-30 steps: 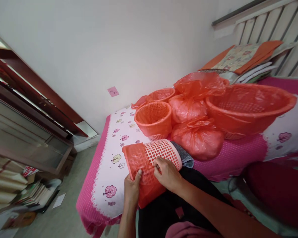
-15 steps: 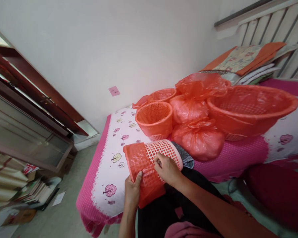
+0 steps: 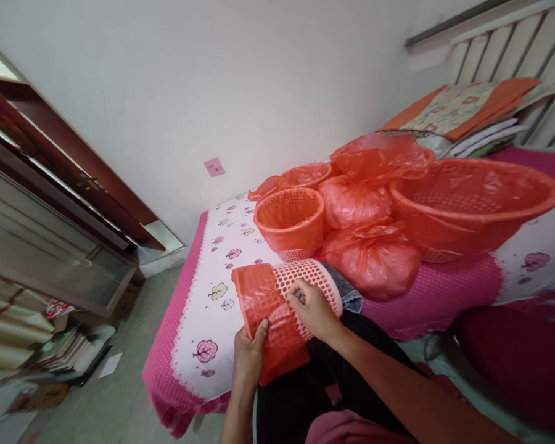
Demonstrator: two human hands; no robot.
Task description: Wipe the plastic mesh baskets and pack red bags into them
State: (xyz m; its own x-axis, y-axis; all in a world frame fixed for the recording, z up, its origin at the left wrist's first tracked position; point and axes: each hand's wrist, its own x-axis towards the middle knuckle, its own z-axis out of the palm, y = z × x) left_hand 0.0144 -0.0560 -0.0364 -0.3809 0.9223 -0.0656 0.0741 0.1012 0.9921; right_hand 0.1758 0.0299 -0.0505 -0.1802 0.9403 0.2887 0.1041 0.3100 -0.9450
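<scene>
A perforated pink plastic basket (image 3: 312, 277) lies on its side over my lap and the bed edge, its base toward the right. A red plastic bag (image 3: 259, 293) covers its left half, folded over the rim. My left hand (image 3: 251, 351) grips the bag-covered rim, thumb on the outside and the other fingers hidden inside. My right hand (image 3: 313, 308) is closed in a pinch at the bag's edge on the basket's side. Some grey-blue cloth (image 3: 345, 287) shows behind the basket's base.
On the bed (image 3: 240, 246) stand a small bag-lined basket (image 3: 289, 228), a large lined basket (image 3: 472, 209) and knotted red bags (image 3: 372, 259). Folded textiles (image 3: 467, 111) lie at the back right. A dark red seat (image 3: 513, 357) is at right.
The view has shifted slightly. Both hands keep nearly the same hold on the basket and the bag; little else differs.
</scene>
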